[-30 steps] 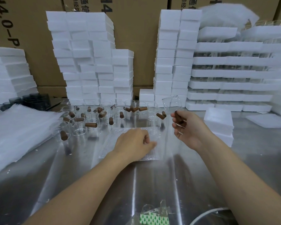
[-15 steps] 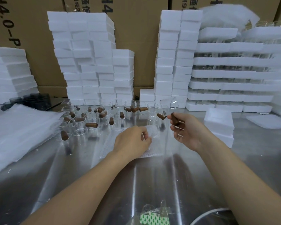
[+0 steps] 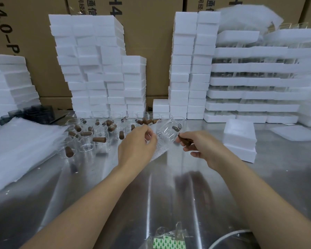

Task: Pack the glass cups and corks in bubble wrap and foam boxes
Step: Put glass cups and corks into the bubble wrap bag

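A clear, thin-walled glass cup (image 3: 166, 131) hangs tilted above the counter (image 3: 151, 194) between the two hands, towards the far side of the bare working area. A soft sheet of bubble wrap (image 3: 159, 150), transparent and dimpled, rises from the counter to meet the cup's underside.

The left hand (image 3: 136, 146) has its fingers curled together, pinching the sheet's upper edge just beside the cup. The right hand (image 3: 203, 148) is clamped on a brown tapered cork (image 3: 184, 140) held in its curled fingers. Its fingertips reach the cup's right side, but whether they carry it cannot be told.

The counter is polished metal, streaked with bright reflections. To the far left of the hands stands a cluster of glass cups (image 3: 87, 141), small cylinders with pouring lips, and loose corks (image 3: 99, 140) lie in and among them.

A slumped pile of bubble bags (image 3: 16, 146), milky and translucent, fills the left side. White foam boxes (image 3: 90, 60), matte and rectangular, rise in tall stacks along the far edge. A short foam stack (image 3: 239, 139) sits right of the hands. Brown cardboard cartons (image 3: 151, 42) form the backdrop.
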Demonstrator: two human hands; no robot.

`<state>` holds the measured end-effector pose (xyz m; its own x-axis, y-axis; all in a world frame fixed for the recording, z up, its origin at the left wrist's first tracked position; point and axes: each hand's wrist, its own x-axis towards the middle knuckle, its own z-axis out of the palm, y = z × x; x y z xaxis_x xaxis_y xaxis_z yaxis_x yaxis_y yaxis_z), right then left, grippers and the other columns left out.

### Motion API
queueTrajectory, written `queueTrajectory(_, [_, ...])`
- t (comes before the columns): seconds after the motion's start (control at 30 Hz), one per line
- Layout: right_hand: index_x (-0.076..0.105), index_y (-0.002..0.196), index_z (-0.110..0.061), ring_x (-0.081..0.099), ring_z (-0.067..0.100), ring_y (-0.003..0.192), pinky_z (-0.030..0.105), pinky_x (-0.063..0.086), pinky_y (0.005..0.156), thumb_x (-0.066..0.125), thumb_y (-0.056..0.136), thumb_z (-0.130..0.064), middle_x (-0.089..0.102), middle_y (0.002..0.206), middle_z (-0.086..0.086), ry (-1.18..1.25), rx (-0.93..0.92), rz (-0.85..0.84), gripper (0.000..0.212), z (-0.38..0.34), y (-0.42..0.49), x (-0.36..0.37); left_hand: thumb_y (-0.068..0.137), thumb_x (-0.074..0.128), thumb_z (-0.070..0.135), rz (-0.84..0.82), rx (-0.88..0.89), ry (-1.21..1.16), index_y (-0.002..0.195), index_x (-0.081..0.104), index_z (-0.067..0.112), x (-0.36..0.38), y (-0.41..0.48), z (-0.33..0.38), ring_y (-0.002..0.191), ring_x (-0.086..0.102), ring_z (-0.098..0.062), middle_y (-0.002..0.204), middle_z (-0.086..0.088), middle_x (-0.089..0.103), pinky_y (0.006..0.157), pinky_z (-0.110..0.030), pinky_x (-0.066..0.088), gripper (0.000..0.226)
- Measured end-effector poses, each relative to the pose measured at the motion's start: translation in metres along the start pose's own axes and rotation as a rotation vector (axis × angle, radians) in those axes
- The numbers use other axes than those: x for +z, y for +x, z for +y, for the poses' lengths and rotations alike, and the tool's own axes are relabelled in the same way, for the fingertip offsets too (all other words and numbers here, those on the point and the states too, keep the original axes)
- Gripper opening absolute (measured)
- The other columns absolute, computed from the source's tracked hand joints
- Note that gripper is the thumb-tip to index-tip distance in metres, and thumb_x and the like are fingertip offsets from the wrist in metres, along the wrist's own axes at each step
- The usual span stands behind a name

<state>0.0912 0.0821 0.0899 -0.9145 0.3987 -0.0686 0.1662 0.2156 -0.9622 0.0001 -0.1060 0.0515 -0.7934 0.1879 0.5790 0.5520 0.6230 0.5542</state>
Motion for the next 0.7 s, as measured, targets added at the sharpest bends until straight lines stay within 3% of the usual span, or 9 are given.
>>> queueTrajectory(0.17, [0.082,0.095,-0.015,0.062,0.004,0.06,0.032,0.043,0.077,0.065,0.093,-0.033,0.068,0.068,-0.013,-0.076,-0.017,-0.006,0.024,0.002,0.0,0.003,0.101,0.057,0.046,0.051,0.043,-0.047,0.088,0.059,0.039,-0.003,-0.002,0.006,0.083,0.06,0.003,0.092,0.02,0.065,0.064,-0.025,0.043,0.015])
queueTrajectory(0.27, [0.081,0.096,-0.012,0.061,0.005,0.058,0.029,0.04,0.07,0.066,0.094,-0.032,0.067,0.066,-0.012,-0.1,-0.024,0.004,0.026,0.002,0.0,0.003,0.102,0.058,0.044,0.056,0.093,-0.072,0.09,0.06,0.039,-0.004,-0.005,0.009,0.087,0.061,0.003,0.092,0.019,0.064,0.068,-0.025,0.048,0.013])
queueTrajectory(0.47, [0.083,0.092,-0.016,0.057,0.01,0.063,0.029,0.039,0.069,0.07,0.094,-0.038,0.067,0.067,-0.014,-0.159,-0.023,-0.013,0.026,0.003,0.0,0.002,0.104,0.061,0.038,0.017,0.282,-0.096,0.096,0.064,0.037,-0.005,-0.013,0.017,0.094,0.058,-0.004,0.094,0.02,0.061,0.075,-0.022,0.047,0.008])
queueTrajectory(0.57, [0.08,0.085,-0.014,0.046,0.014,0.062,0.027,0.035,0.061,0.073,0.093,-0.037,0.065,0.073,-0.008,-0.152,-0.039,-0.051,0.026,0.005,-0.001,0.001,0.104,0.063,0.035,0.008,0.359,-0.108,0.099,0.066,0.033,-0.004,-0.016,0.022,0.095,0.057,-0.005,0.096,0.018,0.061,0.077,-0.024,0.049,0.006])
queueTrajectory(0.63, [0.08,0.086,-0.01,0.034,0.015,0.058,0.026,0.025,0.053,0.072,0.094,-0.031,0.059,0.077,-0.001,-0.131,-0.052,-0.077,0.024,0.007,0.0,0.001,0.105,0.064,0.034,0.001,0.392,-0.109,0.101,0.067,0.032,-0.003,-0.018,0.023,0.096,0.057,-0.004,0.098,0.019,0.061,0.08,-0.024,0.05,0.005])
queueTrajectory(0.7, [0.079,0.092,-0.006,0.024,0.017,0.059,0.03,0.017,0.055,0.071,0.094,-0.025,0.052,0.079,0.006,-0.111,-0.062,-0.094,0.021,0.008,0.001,0.0,0.105,0.066,0.033,-0.007,0.417,-0.118,0.103,0.068,0.031,-0.002,-0.019,0.024,0.097,0.057,-0.004,0.1,0.02,0.061,0.083,-0.025,0.051,0.004])
